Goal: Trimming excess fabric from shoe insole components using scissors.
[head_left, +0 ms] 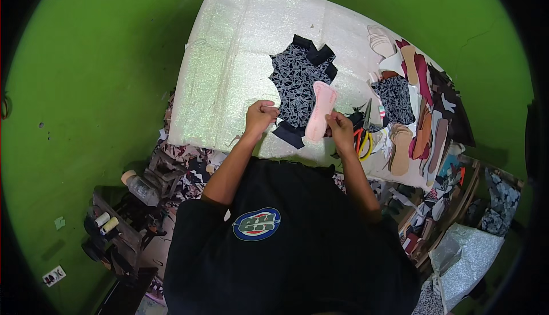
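Note:
A piece of black-and-white patterned fabric (290,78) with a jagged, cut left edge and plain black parts lies on the table in front of me. Across its right side rests a pink insole-shaped piece (321,109), wide at both ends and narrower in the middle. My right hand (341,132) pinches the right edge of this pink piece between thumb and fingers. At the fabric's left edge, my left hand (261,119) has its fingers curled together on the fabric. Just right of my right hand lie scissors (365,142) with yellow and orange handles.
The table has a shiny whitish cover (229,46). Along its right side lie tan sole-shaped pieces (400,149), another patterned fabric piece (394,99) and maroon scraps (423,78). Fabric scraps (194,169) pile below the near edge. A clear jar (143,189) and thread spools (108,224) are lower left.

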The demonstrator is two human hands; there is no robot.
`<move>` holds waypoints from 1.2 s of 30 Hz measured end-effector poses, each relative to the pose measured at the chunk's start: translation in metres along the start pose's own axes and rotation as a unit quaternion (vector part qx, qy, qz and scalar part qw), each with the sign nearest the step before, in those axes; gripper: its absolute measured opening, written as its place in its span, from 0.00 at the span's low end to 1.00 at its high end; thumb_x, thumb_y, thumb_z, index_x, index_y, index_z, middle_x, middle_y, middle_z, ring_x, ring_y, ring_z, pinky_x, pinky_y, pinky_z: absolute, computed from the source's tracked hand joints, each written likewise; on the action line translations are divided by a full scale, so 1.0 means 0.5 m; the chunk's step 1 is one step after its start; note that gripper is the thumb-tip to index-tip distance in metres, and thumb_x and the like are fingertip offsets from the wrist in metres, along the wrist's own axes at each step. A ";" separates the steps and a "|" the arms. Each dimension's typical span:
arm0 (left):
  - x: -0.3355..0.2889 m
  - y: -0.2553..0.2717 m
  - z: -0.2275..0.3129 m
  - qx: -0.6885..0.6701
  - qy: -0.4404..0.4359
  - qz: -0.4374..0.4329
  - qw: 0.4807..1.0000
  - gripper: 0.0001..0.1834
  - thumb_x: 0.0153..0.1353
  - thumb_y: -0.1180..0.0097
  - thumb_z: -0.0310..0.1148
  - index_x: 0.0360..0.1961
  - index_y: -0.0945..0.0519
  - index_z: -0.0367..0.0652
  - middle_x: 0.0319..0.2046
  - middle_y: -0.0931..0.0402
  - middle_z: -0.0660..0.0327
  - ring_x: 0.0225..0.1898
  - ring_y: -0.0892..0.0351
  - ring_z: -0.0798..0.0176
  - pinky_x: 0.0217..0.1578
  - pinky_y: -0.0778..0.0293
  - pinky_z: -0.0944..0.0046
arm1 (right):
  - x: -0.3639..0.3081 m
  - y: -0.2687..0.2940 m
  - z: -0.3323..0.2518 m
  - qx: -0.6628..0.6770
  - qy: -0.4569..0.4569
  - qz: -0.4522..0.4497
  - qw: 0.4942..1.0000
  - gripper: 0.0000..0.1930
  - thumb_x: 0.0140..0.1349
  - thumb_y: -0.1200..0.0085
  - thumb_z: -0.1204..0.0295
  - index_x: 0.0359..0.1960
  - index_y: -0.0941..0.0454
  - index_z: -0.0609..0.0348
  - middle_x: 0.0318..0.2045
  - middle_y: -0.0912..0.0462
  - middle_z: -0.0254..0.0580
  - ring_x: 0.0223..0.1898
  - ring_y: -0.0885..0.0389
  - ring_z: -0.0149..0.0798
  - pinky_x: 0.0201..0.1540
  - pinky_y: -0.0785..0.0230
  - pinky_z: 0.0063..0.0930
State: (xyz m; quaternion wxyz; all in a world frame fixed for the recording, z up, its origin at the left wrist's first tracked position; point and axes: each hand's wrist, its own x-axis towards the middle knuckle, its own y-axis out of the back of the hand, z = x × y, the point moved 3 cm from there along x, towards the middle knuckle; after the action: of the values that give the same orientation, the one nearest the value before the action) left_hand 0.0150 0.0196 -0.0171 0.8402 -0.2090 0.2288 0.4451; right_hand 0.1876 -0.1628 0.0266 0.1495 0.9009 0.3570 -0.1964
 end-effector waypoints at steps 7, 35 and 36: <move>0.014 0.006 -0.001 0.053 0.048 -0.058 0.996 0.10 0.48 0.42 0.18 0.34 0.21 0.33 0.27 0.21 0.58 0.26 0.22 0.69 0.27 0.25 0.72 | 0.085 -0.073 -0.016 -0.044 0.020 -0.039 0.998 0.06 0.59 0.46 0.73 0.33 0.23 0.62 0.24 0.23 0.31 0.24 0.29 0.21 0.23 0.41 0.15; 0.027 0.014 0.004 0.025 0.107 -0.095 0.989 0.09 0.47 0.43 0.19 0.33 0.19 0.33 0.27 0.21 0.56 0.26 0.20 0.67 0.29 0.21 0.70 | 0.169 -0.134 0.008 -0.072 0.001 -0.062 0.995 0.09 0.54 0.42 0.74 0.36 0.22 0.65 0.29 0.18 0.39 0.33 0.21 0.29 0.39 0.31 0.21; 0.026 0.014 0.005 0.024 0.107 -0.094 0.989 0.09 0.47 0.43 0.19 0.33 0.19 0.33 0.27 0.21 0.56 0.26 0.20 0.67 0.29 0.21 0.70 | 0.169 -0.135 0.008 -0.077 0.004 -0.061 0.995 0.10 0.54 0.42 0.74 0.36 0.23 0.65 0.29 0.19 0.39 0.31 0.22 0.29 0.36 0.31 0.21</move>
State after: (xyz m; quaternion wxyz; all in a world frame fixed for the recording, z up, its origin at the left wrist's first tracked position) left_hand 0.0163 0.0331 -0.0236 0.8538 -0.2557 0.3073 0.3334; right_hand 0.1959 -0.0680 -0.0248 0.2044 0.8641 0.4258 -0.1738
